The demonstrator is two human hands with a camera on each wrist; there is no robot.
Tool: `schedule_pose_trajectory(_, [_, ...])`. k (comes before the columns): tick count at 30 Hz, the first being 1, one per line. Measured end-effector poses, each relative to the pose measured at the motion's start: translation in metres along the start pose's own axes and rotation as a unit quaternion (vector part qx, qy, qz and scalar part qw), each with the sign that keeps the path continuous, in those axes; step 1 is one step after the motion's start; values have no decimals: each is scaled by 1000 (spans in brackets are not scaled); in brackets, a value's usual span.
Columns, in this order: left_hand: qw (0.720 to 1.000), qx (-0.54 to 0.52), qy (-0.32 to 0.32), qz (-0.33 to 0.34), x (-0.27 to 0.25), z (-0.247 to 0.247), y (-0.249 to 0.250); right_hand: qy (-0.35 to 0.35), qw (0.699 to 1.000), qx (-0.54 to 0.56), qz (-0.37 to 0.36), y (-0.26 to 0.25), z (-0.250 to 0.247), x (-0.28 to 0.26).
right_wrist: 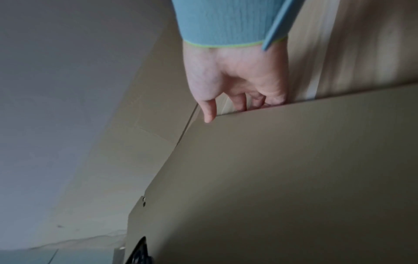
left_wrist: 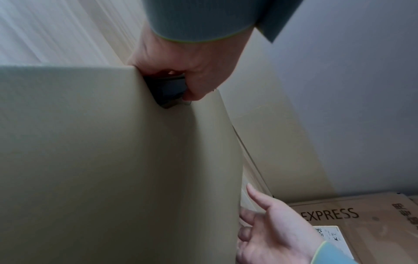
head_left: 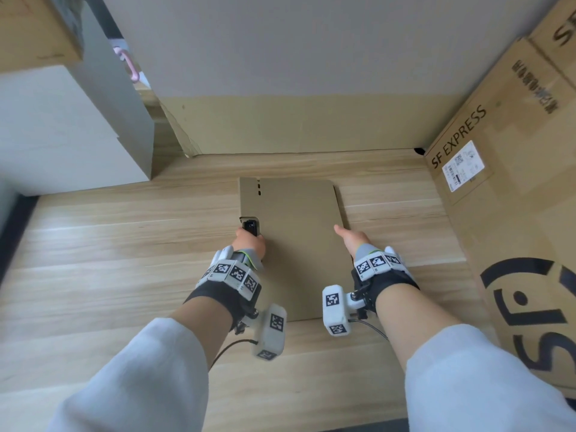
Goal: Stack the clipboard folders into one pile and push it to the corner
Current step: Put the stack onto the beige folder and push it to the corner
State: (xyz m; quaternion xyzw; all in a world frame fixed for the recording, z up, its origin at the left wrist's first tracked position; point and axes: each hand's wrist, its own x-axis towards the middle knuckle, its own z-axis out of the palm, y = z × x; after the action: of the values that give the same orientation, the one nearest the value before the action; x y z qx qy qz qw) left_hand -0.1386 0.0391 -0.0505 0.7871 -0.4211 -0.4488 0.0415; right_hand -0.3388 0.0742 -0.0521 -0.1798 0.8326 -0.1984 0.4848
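1. While my left hand pinches the black clip, the folder pile lies flat on the wooden table, well short of the SF Express box.
2. My right hand curls its fingers under the pile's edge nearest that box, thumb straight.
3. I judge both hands should square the edges, then push evenly toward the box.

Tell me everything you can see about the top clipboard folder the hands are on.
The top clipboard folder is a flat, tan, cardboard-looking board lying on the wooden table, over another folder whose edge peeks out along its right side. It has small slots near its far left corner and a black clip on its left edge. The left hand grips that clip; the right hand holds the right edge, fingers curled under it.
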Motion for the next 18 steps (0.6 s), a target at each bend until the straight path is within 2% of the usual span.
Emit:
schedule_pose_trajectory(6, [998,-58,-25,25,1,-10,-9,20,1000,8,1,-2,11,-9])
schedule_pose_trajectory(9, [988,-137,-67,29,6,-18,-20,30,995,88,-18,3,11,-13])
schedule_pose_trajectory(12, [969,-204,-139,19,4,-35,-21,33,980,183,-65,-2,9,-21])
schedule_pose_trajectory(13, [964,-224,-138,42,2,-42,-16,31,975,201,-90,-7,7,-25])
schedule_pose_trajectory(16, [960,-215,-50,173,-6,-64,-1,16,954,236,-184,-28,-1,-40])
schedule_pose_trajectory(18, [954,-195,-18,227,-11,-77,6,-14,938,240,-250,-41,-8,-47])
